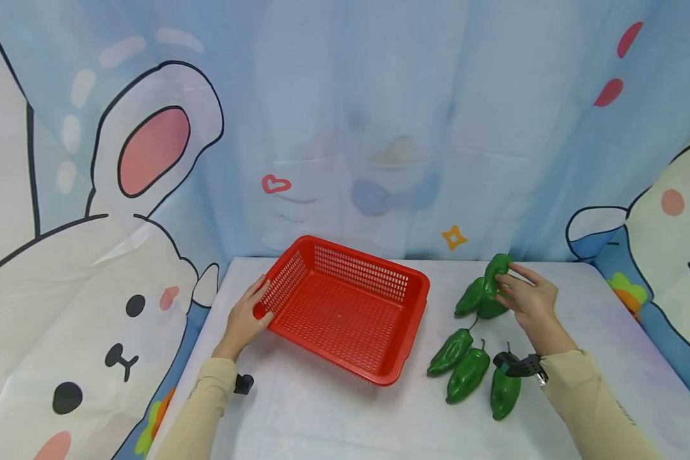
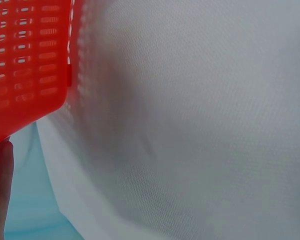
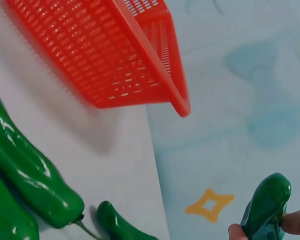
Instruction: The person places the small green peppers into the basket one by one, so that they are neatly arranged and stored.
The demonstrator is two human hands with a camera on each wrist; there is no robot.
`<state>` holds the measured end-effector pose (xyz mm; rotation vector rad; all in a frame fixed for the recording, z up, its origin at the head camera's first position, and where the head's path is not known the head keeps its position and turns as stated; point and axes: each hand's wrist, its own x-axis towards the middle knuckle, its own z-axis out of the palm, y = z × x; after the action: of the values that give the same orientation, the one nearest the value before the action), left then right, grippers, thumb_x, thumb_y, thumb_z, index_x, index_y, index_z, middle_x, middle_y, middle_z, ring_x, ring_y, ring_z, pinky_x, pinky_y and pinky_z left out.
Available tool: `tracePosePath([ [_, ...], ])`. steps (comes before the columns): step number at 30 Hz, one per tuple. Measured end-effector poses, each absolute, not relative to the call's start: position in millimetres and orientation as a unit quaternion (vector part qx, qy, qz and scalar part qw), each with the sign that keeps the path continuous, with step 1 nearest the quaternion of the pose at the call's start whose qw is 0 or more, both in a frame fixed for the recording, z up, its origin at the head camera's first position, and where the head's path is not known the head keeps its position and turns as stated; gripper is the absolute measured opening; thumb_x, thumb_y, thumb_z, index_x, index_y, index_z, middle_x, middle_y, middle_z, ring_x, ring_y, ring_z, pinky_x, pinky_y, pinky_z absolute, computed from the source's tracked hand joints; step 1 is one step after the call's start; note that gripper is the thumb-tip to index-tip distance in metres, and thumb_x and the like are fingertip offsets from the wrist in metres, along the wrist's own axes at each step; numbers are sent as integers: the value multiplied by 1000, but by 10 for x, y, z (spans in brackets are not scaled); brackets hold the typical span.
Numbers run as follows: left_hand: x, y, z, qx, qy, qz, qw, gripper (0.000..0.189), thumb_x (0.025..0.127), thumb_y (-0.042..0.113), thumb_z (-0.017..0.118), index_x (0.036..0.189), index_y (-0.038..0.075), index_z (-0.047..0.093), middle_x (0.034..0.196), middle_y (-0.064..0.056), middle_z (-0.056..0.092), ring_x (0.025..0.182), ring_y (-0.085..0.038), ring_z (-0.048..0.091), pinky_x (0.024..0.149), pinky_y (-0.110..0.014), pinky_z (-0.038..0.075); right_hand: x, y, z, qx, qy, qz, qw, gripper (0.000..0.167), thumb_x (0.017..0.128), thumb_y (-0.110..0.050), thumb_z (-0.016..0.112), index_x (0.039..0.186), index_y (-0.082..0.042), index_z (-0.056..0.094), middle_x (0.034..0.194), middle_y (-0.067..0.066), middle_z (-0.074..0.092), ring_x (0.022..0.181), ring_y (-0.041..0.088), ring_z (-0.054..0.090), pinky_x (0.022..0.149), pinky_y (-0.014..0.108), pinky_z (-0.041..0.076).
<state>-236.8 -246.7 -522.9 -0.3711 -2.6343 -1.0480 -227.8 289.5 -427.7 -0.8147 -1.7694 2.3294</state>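
Observation:
My left hand [image 1: 246, 321] grips the left end of a red plastic basket [image 1: 339, 316], its thumb on the near side of the rim. Nothing lies in the basket. In the left wrist view, a finger [image 2: 1, 185] shows against the basket's red wall [image 2: 30, 75]. At the back right, my right hand [image 1: 531, 299] pinches a green pepper [image 1: 496, 271] between thumb and fingers, upright over other peppers. The right wrist view shows this held pepper [image 3: 267, 200] with fingertips [image 3: 297, 222] on both sides of it.
Beneath the held pepper are a green pepper [image 1: 469, 298] and another one [image 1: 490, 310]. Nearer the front, three more lie on the white tabletop [image 1: 322, 421], one of them [image 1: 505, 393] by my right wrist strap. A printed blue curtain [image 1: 345, 128] hangs behind the table.

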Motion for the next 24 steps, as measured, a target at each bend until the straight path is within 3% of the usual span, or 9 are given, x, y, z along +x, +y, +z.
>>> tracePosePath([
  [24,-2376,-2455,-5228,-119,-912,-367,135,71,82,8,67,149,7,44,158,-5,35,139,-33,40,103,-56,41,-2438,2386,-4306,-213,-619,755,25,64,91,-3,64,150,-5,40,74,-13,65,69,3,68,62,24,57],
])
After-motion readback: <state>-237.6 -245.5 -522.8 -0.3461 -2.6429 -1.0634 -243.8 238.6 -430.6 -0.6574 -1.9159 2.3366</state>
